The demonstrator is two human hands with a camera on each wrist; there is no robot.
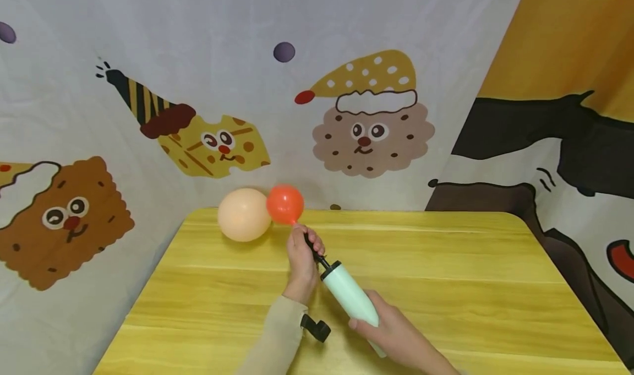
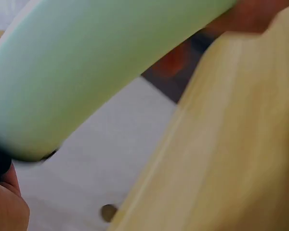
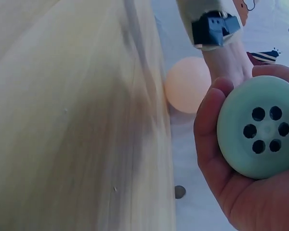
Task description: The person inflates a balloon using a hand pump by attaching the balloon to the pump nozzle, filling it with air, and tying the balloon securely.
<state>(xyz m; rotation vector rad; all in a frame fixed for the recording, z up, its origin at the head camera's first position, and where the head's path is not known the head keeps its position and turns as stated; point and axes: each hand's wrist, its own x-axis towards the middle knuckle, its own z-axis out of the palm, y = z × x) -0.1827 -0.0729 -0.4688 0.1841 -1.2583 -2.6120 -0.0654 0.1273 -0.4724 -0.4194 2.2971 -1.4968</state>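
Left hand (image 1: 303,256) partly hides pump (image 1: 350,295) and red balloon (image 1: 285,205).

Bench (image 1: 460,287): yellow wood-grain top, grain running left to right, thin lighter lines across, far corners rounded. Reads paler in both wrist views. Peach balloon (image 1: 244,215) sits on it, round, at far left near the corner, upper part showing above the far edge in head view. Soft shadows on the surface in right wrist view.
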